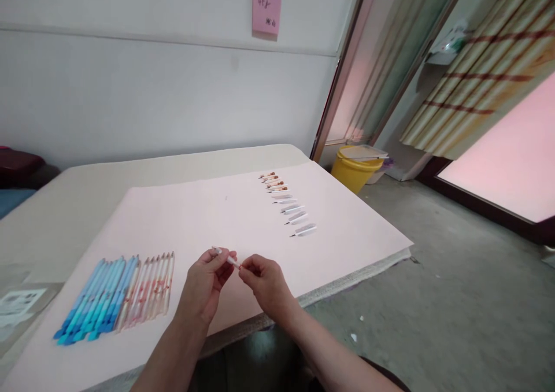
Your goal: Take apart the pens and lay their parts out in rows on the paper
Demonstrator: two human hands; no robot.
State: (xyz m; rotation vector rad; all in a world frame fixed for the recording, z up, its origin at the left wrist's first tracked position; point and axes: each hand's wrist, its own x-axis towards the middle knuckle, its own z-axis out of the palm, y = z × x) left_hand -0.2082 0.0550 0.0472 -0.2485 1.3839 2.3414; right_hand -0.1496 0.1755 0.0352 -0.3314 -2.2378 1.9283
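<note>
Over the near part of the pink sheet, my left hand (208,282) pinches a slim white pen (229,258) between thumb and fingers. The pen slants down to the right, toward my other hand. My right hand (267,279) is closed at the pen's lower right end, where a small reddish spot shows; its fingertips hide the very tip. To the left lie blue pens (102,294) in a row, with pale pink patterned pens (150,291) beside them. Farther right is a slanting line of short white pieces with dark points (303,230) and several brown-ended pieces (274,184).
The pink sheet (199,213) covers much of the cream table (87,189), whose right edge borders the grey floor (433,317). A clear plastic bag (26,305) lies at far left. Beyond the table stands a yellow bucket (353,169). A pink note (266,13) hangs on the wall.
</note>
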